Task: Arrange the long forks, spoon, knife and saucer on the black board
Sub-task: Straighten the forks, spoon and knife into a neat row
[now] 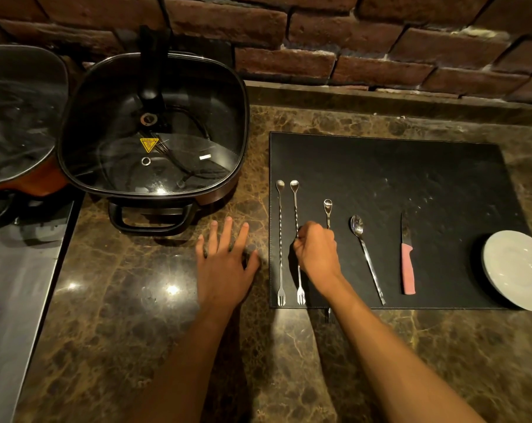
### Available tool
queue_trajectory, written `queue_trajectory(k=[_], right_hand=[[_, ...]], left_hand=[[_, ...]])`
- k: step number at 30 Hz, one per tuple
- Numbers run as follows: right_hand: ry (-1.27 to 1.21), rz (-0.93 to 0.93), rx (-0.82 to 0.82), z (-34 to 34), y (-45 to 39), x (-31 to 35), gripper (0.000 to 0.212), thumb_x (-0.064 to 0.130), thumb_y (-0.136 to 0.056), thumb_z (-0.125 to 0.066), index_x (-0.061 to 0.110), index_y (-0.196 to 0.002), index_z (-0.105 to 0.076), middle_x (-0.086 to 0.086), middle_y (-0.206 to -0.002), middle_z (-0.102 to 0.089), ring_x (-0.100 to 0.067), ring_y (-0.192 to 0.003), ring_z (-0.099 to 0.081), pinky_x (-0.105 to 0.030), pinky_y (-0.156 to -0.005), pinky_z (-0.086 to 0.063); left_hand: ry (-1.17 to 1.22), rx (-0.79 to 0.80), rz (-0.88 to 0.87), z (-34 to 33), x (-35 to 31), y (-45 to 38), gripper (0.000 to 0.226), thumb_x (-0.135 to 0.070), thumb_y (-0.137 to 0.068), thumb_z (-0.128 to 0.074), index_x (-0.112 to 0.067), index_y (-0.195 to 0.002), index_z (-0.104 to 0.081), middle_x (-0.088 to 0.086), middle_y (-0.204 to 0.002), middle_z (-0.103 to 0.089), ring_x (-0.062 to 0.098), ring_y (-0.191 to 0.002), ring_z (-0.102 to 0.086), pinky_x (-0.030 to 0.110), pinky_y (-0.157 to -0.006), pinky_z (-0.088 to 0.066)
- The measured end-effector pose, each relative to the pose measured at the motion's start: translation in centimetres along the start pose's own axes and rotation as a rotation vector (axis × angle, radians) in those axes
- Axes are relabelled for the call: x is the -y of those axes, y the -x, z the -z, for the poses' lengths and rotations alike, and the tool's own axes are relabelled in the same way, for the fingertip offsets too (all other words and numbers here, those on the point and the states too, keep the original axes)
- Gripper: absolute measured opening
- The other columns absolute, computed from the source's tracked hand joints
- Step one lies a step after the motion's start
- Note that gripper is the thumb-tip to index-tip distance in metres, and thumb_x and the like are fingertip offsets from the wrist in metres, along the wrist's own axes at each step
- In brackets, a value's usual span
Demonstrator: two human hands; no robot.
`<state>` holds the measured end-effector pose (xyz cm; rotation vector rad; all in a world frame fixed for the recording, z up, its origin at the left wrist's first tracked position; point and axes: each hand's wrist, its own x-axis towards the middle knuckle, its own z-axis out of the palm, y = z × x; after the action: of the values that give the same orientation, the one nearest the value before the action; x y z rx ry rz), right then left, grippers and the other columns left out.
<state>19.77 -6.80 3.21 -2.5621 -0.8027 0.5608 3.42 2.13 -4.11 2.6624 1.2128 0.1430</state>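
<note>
Forks lie on the board (411,166) at its left edge: the first fork (280,239) and second fork (297,227) side by side. The right hand (316,254) has its fingers curled shut around the third fork (328,209), beside the second. Spoon (365,254), knife (407,264) and saucer (516,270) follow rightward. The left hand (225,261) rests flat, fingers spread, on the worktop (136,300).
</note>
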Motion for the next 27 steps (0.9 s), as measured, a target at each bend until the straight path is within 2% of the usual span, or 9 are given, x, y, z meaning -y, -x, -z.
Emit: queue_trajectory(k=[3,8,13,27], right_hand=[[-0.002,0.0,-0.001,-0.02,0.06,0.0,0.009,0.008,-0.087,-0.054,0.002,-0.088,-0.06,-0.019,-0.089,-0.062,-0.042,-0.084,-0.061,-0.034,-0.062,-0.042],[0.001,0.006,0.003,0.15,0.07,0.14,0.012,0.009,-0.087,-0.054,0.001,-0.092,-0.061,-0.022,-0.094,-0.063,-0.045,-0.088,-0.061,-0.04,-0.068,-0.048],[-0.01,0.002,0.008,0.13,0.19,0.12,0.012,0.01,-0.088,-0.056,0.002,-0.095,-0.062,-0.021,-0.097,-0.063,-0.042,-0.089,-0.062,-0.041,-0.07,-0.051],[-0.018,-0.009,-0.021,-0.14,0.18,-0.14,0.009,0.009,-0.087,-0.057,0.004,-0.091,-0.063,-0.019,-0.092,-0.065,-0.042,-0.086,-0.062,-0.029,-0.063,-0.037]], left_hand=[[0.003,0.007,0.003,0.05,0.01,0.0,0.064,-0.062,-0.099,-0.029,-0.033,-0.156,-0.034,0.007,-0.166,-0.032,0.033,-0.155,-0.024,0.056,-0.122,-0.021],[0.005,0.002,0.005,0.04,-0.01,0.08,0.064,-0.061,-0.099,-0.032,-0.033,-0.156,-0.035,0.008,-0.166,-0.032,0.033,-0.155,-0.023,0.057,-0.122,-0.022],[0.001,0.011,0.007,-0.02,0.02,0.01,0.064,-0.061,-0.099,-0.03,-0.033,-0.157,-0.033,0.007,-0.167,-0.03,0.032,-0.156,-0.022,0.057,-0.122,-0.021],[-0.008,-0.013,-0.001,-0.19,0.06,0.05,0.064,-0.059,-0.098,-0.033,-0.032,-0.156,-0.035,0.008,-0.165,-0.034,0.034,-0.155,-0.025,0.057,-0.121,-0.022]])
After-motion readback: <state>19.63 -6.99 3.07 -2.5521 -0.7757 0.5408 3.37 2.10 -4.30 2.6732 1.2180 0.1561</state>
